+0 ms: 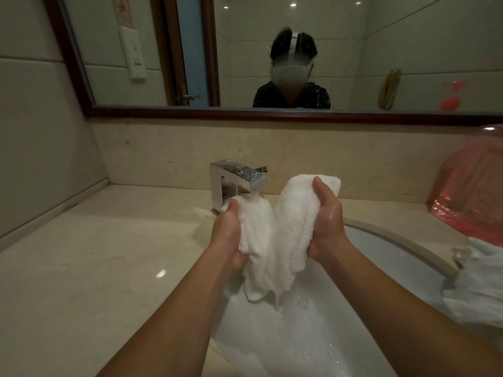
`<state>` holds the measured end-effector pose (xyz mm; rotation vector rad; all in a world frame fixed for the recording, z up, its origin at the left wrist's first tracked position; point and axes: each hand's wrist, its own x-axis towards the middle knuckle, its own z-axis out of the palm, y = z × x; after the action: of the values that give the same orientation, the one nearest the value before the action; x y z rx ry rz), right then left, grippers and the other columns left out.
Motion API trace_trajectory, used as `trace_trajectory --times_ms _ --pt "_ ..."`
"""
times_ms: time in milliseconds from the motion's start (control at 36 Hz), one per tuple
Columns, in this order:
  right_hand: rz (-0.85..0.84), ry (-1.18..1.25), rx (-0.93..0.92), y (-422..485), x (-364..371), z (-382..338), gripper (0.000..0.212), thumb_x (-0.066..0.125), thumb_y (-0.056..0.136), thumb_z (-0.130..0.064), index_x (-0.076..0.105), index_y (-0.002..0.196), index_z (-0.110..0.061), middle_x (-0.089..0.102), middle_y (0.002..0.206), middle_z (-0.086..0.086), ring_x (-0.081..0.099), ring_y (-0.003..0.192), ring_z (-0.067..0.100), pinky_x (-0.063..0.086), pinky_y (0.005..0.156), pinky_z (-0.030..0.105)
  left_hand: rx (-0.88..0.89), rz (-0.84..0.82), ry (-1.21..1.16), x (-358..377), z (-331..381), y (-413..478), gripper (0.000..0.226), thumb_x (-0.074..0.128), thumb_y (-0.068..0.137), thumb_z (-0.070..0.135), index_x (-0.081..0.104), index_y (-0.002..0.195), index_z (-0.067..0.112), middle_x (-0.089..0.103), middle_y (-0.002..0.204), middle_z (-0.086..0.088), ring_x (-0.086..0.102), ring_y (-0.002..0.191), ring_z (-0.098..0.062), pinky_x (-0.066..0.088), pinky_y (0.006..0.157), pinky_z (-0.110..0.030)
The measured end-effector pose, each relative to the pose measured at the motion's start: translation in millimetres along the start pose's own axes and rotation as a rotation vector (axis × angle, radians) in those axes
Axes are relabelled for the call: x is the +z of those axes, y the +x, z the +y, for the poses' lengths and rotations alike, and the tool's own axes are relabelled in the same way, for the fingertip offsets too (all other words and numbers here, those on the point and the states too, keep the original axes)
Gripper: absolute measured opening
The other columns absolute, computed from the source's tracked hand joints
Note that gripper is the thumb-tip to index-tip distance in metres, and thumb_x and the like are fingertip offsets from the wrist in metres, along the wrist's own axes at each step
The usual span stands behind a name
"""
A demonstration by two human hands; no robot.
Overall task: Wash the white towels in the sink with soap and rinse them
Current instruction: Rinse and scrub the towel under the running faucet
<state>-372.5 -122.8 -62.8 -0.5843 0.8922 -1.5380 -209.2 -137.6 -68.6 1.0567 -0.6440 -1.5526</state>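
A wet white towel point(288, 229) hangs bunched between both hands above the sink point(386, 257). My left hand point(227, 235) grips its left fold just under the spout of the chrome faucet point(234, 180). My right hand point(328, 221) grips the taller right fold, thumb on top. Water drips from the towel's lower edge into the foamy water point(285, 336) in the basin. Both hands look wet and soapy.
A pink translucent plastic basin point(471, 186) stands tilted on the counter at right. More white cloth point(481, 284) lies on the sink's right rim. The beige marble counter point(95, 254) stretches left. A framed mirror point(272, 50) hangs behind the faucet.
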Motion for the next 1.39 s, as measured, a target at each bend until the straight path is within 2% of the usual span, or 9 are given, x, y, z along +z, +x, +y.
trace_trajectory --times_ms 167,278,361,500,583,722,1000,1167,1389 --pt "0.122 -0.147 -0.056 -7.7 7.4 6.5 0.061 0.071 0.083 -0.063 0.075 0.122 -0.016 0.08 0.11 0.014 0.077 0.104 0.034 0.058 0.1 0.053 0.003 0.014 -0.148 -5.9 6.7 0.3 0.062 0.046 0.106 0.063 0.071 0.13 0.012 0.079 0.117 -0.014 0.074 0.111 -0.036 0.058 0.092 -0.047" --pt "0.1 -0.29 0.003 -6.6 12.5 24.5 0.086 0.063 0.068 -0.088 0.075 0.125 -0.025 0.081 0.111 0.008 0.076 0.107 0.033 0.055 0.105 0.056 -0.017 0.001 -0.205 -4.3 11.0 -9.2 0.065 0.035 0.109 0.063 0.073 0.115 0.01 0.082 0.098 -0.013 0.073 0.1 -0.03 0.057 0.081 -0.039" --pt "-0.006 -0.341 0.14 -2.6 16.3 48.9 0.107 0.05 0.066 -0.105 0.072 0.135 -0.026 0.077 0.124 0.011 0.073 0.117 0.034 0.05 0.112 0.054 -0.063 0.018 -0.223 -3.1 11.1 -13.0 0.07 0.041 0.106 0.066 0.07 0.115 0.004 0.077 0.11 -0.018 0.07 0.11 -0.032 0.053 0.104 -0.041" --pt "-0.006 -0.15 0.31 -18.9 30.8 60.6 0.093 0.03 0.095 -0.085 0.075 0.126 -0.01 0.077 0.118 0.022 0.07 0.119 0.037 0.05 0.112 0.046 -0.06 -0.002 -0.146 -0.1 7.1 -11.9 0.073 0.044 0.101 0.073 0.07 0.1 0.005 0.078 0.078 -0.016 0.068 0.092 -0.029 0.048 0.096 -0.04" --pt "0.034 -0.095 0.278 -19.7 30.6 61.4 0.082 0.035 0.1 -0.078 0.078 0.119 -0.011 0.079 0.11 0.022 0.073 0.111 0.038 0.054 0.105 0.046 0.048 0.082 0.034 5.1 -1.1 -10.9 0.09 0.059 0.078 0.091 0.071 0.121 0.012 0.079 0.105 -0.012 0.074 0.102 -0.032 0.058 0.097 -0.047" --pt "0.132 -0.042 0.194 -12.3 24.9 55.0 0.077 0.049 0.094 -0.079 0.078 0.121 -0.013 0.08 0.109 0.017 0.073 0.11 0.039 0.051 0.11 0.051 0.37 0.188 0.28 8.2 -3.4 -18.3 0.05 0.076 0.084 0.067 0.073 0.096 0.018 0.079 0.094 0.001 0.075 0.094 -0.019 0.059 0.084 -0.035" --pt "-0.006 0.01 0.067 -17.4 26.7 19.3 0.063 0.05 0.099 -0.061 0.078 0.119 -0.008 0.079 0.11 0.02 0.077 0.095 0.035 0.058 0.086 0.044 0.35 0.209 0.341 12.2 -2.9 -17.9 0.06 0.055 0.095 0.073 0.07 0.088 0.016 0.075 0.084 -0.002 0.071 0.082 -0.02 0.054 0.07 -0.033" --pt "0.006 -0.208 0.09 -25.8 38.6 36.7 0.073 0.04 0.099 -0.077 0.074 0.127 -0.019 0.08 0.113 0.013 0.076 0.107 0.034 0.057 0.102 0.052 0.371 0.231 0.393 13.1 -8.0 -16.2 0.064 0.047 0.096 0.078 0.073 0.099 0.019 0.078 0.088 0.0 0.076 0.083 -0.02 0.064 0.08 -0.04" --pt "0.151 -0.426 -0.052 -35.5 51.2 56.6 0.054 0.05 0.1 -0.069 0.079 0.109 -0.024 0.082 0.095 -0.001 0.079 0.091 0.019 0.064 0.086 0.043 0.412 0.261 0.471 16.9 -14.7 -32.2 0.073 0.036 0.094 0.085 0.074 0.117 0.028 0.077 0.102 0.006 0.073 0.1 -0.019 0.058 0.099 -0.046"
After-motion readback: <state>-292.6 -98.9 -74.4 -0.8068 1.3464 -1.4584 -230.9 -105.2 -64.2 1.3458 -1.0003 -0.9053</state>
